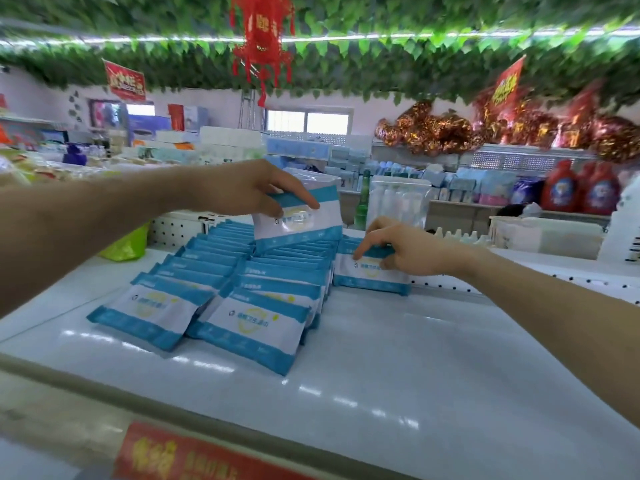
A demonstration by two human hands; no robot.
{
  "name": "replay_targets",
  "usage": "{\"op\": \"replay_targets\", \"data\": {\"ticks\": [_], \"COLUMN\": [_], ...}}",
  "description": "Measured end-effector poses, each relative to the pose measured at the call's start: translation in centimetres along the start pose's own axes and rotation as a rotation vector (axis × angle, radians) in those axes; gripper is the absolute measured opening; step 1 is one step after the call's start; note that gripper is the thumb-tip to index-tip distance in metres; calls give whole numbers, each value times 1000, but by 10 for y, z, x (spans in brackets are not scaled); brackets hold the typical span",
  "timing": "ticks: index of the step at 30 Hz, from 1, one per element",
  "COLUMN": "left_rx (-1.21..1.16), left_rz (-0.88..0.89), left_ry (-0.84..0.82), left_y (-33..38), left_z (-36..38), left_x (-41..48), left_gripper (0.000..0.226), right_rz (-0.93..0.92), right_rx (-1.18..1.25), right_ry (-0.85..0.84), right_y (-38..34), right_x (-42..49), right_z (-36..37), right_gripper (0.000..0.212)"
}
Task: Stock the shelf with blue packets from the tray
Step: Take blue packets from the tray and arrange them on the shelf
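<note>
Raised packet (298,216): blue-and-white, tilted, held above the back of the rows.
Left hand (252,188): fingers pinch the raised packet's top edge.
Side packet (372,271): on the shelf, just right of the rows.
Right hand (398,252): fingers closed on the side packet's top.
Rows (221,289): two overlapping lines of packets.
Shelf (398,358): white, glossy.
Green bottle (363,199): upright behind.

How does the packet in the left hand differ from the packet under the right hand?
The left hand holds its packet lifted above the rows, tilted; the right hand touches a packet resting on the shelf, beside the rows. The lifted packet is pinched at its top edge; the resting one is covered at its top right. Both are white with blue bands.
</note>
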State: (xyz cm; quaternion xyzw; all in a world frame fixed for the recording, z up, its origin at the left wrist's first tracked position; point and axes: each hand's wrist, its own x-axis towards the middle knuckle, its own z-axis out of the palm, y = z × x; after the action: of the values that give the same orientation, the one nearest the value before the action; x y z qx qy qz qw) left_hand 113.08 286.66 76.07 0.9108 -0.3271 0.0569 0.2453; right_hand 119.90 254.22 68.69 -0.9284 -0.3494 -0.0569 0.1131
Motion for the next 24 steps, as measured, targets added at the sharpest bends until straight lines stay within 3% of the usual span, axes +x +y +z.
{"op": "replay_targets", "data": {"ticks": [9, 16, 24], "left_rx": [-13, 84, 80], "left_rz": [124, 181, 151], "left_ry": [-7, -147, -144], "left_y": [33, 27, 13], "left_z": [47, 114, 111], "left_x": [67, 104, 104], "left_gripper": [47, 47, 49], "right_rz": [98, 190, 200], "right_rx": [74, -37, -29], "right_ry": [223, 236, 263], "right_y": [30, 50, 46], "right_x": [-38, -90, -106], "right_z": [-37, -48, -52], "right_gripper": [40, 41, 39]}}
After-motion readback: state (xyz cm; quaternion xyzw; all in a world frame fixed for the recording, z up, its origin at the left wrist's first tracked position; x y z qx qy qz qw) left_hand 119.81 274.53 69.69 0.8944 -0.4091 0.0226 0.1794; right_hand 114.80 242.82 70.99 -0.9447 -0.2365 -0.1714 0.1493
